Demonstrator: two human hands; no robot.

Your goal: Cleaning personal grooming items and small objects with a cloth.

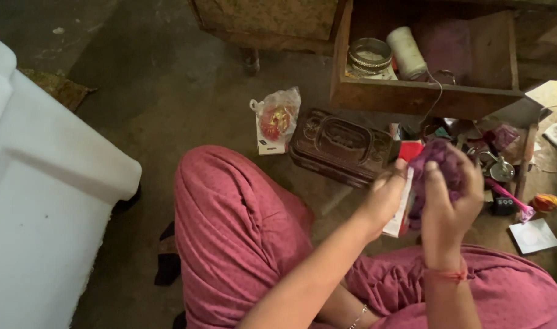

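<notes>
The crumpled purple cloth (pixel 440 167) is half buried under the right hand (pixel 452 204), so its shape is anyone's guess. The big white plastic container (pixel 41 201) runs off the left edge. The small clutter by the open wooden drawer (pixel 424 97) is too tiny to make out.

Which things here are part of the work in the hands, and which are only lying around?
In hand:
- purple cloth bundle, held by the left hand and the right hand

Lying about:
- dark embossed tin box
- plastic bag with red item
- white thread spool
- bangles
- pink stick
</notes>
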